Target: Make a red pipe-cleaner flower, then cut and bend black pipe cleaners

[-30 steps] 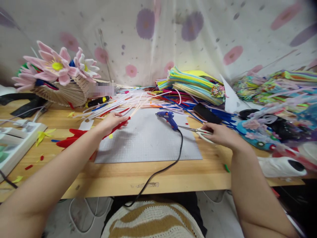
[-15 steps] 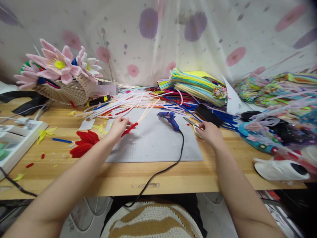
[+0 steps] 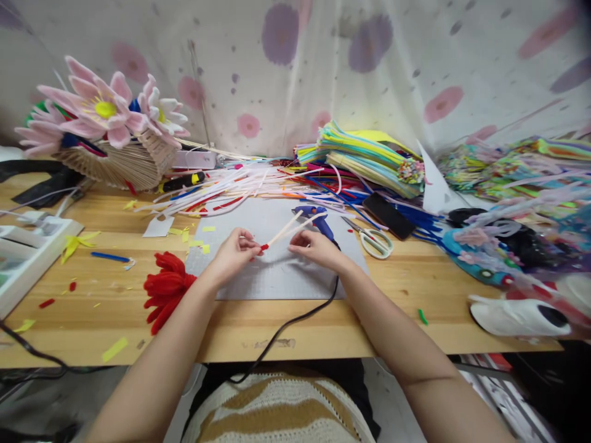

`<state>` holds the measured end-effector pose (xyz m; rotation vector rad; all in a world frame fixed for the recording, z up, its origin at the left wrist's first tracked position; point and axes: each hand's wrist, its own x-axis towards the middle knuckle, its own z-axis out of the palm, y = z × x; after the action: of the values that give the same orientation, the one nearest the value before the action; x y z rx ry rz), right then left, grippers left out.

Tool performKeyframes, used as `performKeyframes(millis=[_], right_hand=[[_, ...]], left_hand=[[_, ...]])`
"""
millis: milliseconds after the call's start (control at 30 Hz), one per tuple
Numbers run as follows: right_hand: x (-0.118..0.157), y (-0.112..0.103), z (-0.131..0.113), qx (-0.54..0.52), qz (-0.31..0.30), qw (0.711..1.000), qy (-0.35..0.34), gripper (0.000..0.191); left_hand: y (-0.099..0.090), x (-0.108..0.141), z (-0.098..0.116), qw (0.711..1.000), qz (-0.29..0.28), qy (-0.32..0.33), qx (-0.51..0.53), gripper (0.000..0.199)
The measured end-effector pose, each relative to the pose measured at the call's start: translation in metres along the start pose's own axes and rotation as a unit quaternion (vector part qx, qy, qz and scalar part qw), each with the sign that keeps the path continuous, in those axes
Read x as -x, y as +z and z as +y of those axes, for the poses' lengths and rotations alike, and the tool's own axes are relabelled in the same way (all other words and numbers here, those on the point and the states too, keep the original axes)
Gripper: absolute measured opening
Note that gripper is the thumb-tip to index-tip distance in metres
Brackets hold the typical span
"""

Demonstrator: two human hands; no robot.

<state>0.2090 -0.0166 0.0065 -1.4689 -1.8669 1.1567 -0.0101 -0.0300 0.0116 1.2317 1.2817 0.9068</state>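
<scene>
Scissors [image 3: 376, 242] now lie let go on the table [image 3: 397, 320]; ½ sec ago R hand [image 3: 317, 247] was on them. Since then R hand has swung inward over the grey mat [image 3: 258, 284], in front of the blue glue gun [image 3: 324, 225]. L hand [image 3: 237, 251] has shifted a bit to the R, and the red petal bunch [image 3: 168, 289] sits a bit lower, nr L forearm.

L hand: thumb + fingers pinched on the red-wrapped part [image 3: 265, 247] of two pale stems [image 3: 284, 229], held above the mat; stems fan out up & to the R, free ends nr the gun. R hand: fingers part-curled, right by the lower stem; can't tell if it grips, touches or just hangs beside it. Petal bunch hangs out at L edge of mat, petals pointing L; forearm hides whether it joins the stems.

Scissors: blades pointing twd the gun, handles on bare wood. Black phone [image 3: 389, 215] just behind them. Gun's dark cord [image 3: 295, 324] runs fwd over table edge. Yellow scraps [image 3: 114, 349] + blue stick [image 3: 109, 256] on L side. Pink flowers [image 3: 96, 107] back L; pile of loose stems [image 3: 231, 183] behind mat.
</scene>
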Motion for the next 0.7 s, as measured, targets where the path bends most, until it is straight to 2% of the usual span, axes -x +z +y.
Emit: performKeyframes(millis=[33,100,200,300,433,567,700], right_hand=[[-0.001,0.006,-0.001,-0.076,-0.027,0.997,0.005,0.023],[-0.004,0.017,-0.004,-0.224,-0.073,0.972,0.012,0.036],[-0.006,0.026,-0.011,-0.339,-0.074,0.938,-0.003,0.034],[-0.009,0.027,-0.017,-0.356,-0.054,0.932,-0.04,0.02],[-0.009,0.024,-0.017,-0.361,-0.078,0.926,-0.075,0.016],[-0.006,0.022,-0.01,-0.339,-0.105,0.93,-0.093,0.018],[0.0,0.011,-0.004,-0.285,-0.129,0.948,-0.052,0.034]], left_hand=[[0.001,0.003,-0.004,1.0,-0.003,0.019,-0.007,0.032],[0.003,0.009,-0.01,0.996,0.012,0.072,-0.058,0.031],[0.007,0.017,-0.013,0.968,0.062,0.146,-0.193,0.028],[0.009,0.023,-0.013,0.923,0.134,0.195,-0.303,0.023],[0.01,0.027,-0.017,0.874,0.191,0.258,-0.365,0.021],[0.011,0.025,-0.021,0.846,0.221,0.289,-0.39,0.02],[0.007,0.02,-0.022,0.825,0.228,0.324,-0.404,0.022]])
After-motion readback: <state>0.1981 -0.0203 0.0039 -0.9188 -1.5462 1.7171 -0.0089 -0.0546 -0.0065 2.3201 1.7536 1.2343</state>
